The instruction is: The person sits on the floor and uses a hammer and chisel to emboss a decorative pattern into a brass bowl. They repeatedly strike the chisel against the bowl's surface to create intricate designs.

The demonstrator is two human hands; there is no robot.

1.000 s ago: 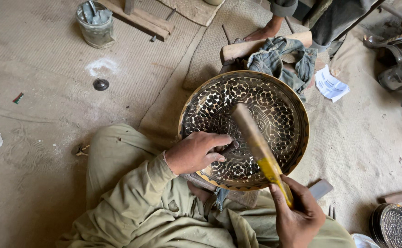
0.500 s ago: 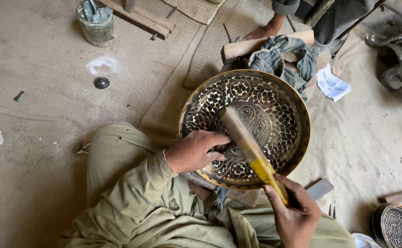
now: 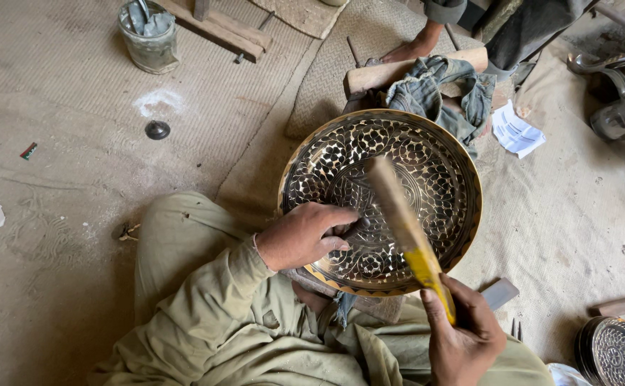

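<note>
A dusty floor (image 3: 55, 300) covered with woven mats (image 3: 370, 43) carries everything. Far left stands a tin (image 3: 148, 36) beside wooden planks (image 3: 216, 28). A dark knob (image 3: 157, 129) lies below a white smudge (image 3: 157, 101). At right lie a paper (image 3: 516, 130) and a small tray (image 3: 616, 352).

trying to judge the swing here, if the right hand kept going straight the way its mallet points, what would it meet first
Probably the engraved brass bowl: the right hand aims its wooden mallet up and left over the bowl's centre, close beside the left hand. Depth is unclear.
</note>
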